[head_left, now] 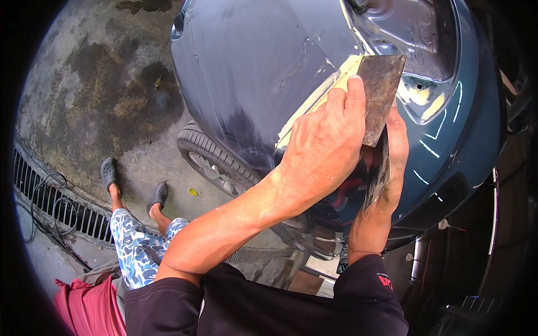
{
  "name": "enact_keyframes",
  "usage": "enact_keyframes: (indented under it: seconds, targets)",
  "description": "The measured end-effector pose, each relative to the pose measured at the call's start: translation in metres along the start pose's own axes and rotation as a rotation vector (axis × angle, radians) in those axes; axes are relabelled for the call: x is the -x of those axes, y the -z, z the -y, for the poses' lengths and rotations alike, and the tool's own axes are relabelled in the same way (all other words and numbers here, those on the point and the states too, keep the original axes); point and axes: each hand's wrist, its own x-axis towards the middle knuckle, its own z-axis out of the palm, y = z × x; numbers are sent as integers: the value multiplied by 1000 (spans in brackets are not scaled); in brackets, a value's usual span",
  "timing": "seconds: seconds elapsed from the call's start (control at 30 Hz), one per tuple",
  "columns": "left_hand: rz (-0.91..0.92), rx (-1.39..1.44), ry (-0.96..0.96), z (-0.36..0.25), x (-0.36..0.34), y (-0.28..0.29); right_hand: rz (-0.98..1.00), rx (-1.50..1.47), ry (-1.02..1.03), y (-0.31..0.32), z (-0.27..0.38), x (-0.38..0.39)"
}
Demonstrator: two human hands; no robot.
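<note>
My left hand [327, 130] grips a flat, dark metal filler spreader [383, 92], its thumb pressed along the near side. The spreader's far edge touches the car panel at a strip of pale yellow filler [314, 102]. Lower and to the right, my right hand [397, 137] holds a second dark flat plate [379, 171], tilted and partly hidden behind the left hand and the spreader. Its fingers reach up along the plate's right side. A dull grey, sanded-looking area [246, 61] covers the car panel left of the filler.
A car wheel [216, 162] stands below the panel. Glossy dark blue bodywork [468, 120] curves away at right. On the concrete are legs in camouflage shorts [137, 246] and grey clogs [109, 169], a drain grate [67, 204] with a black hose, and a red cloth [92, 308].
</note>
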Motion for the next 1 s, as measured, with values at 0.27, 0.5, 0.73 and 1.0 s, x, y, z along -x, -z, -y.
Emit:
enact_keyframes:
  seconds: [0.27, 0.5, 0.73, 1.0]
  targets:
    - [-5, 32, 0, 1, -2, 0, -31, -2, -1, 4, -1, -5]
    - [8, 57, 20, 4, -3, 2, -54, 99, 23, -5, 2, -3]
    - [21, 96, 25, 4, -6, 7, -61, 191, 50, -7, 6, -1]
    - [40, 95, 39, 5, -4, 9, 48, 109, 12, 5, -2, -2]
